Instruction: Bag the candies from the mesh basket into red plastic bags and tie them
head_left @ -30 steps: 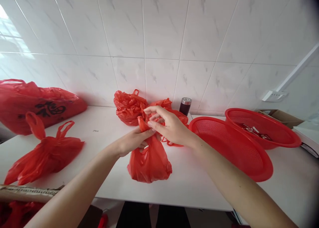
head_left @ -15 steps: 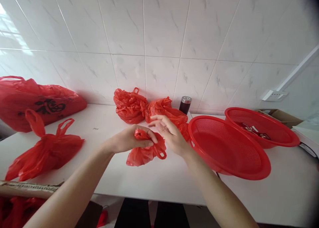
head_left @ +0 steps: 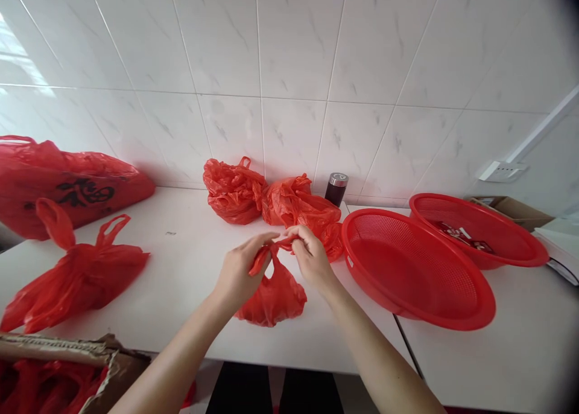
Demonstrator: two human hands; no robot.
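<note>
A small filled red plastic bag (head_left: 275, 296) hangs low over the white table, below my two hands. My left hand (head_left: 244, 266) is closed on the bag's top at the left, with red plastic bunched under the fingers. At the right, my right hand (head_left: 310, 257) pinches a twisted strip of the bag's handle between thumb and fingers. The strip stretches between both hands, and a gap shows beneath it. Part of the bag is hidden behind my left hand.
Tied red bags (head_left: 235, 194) and a dark flask (head_left: 336, 189) stand by the tiled wall. Two red baskets (head_left: 416, 269) are at right. A tied bag (head_left: 85, 269) and a large red bag (head_left: 85, 181) lie left, above a cardboard box (head_left: 122, 372).
My right hand has closed on the handle strip. The bag's body now hangs lower and looks more spread out. The view has shifted slightly, showing more of the cardboard box.
</note>
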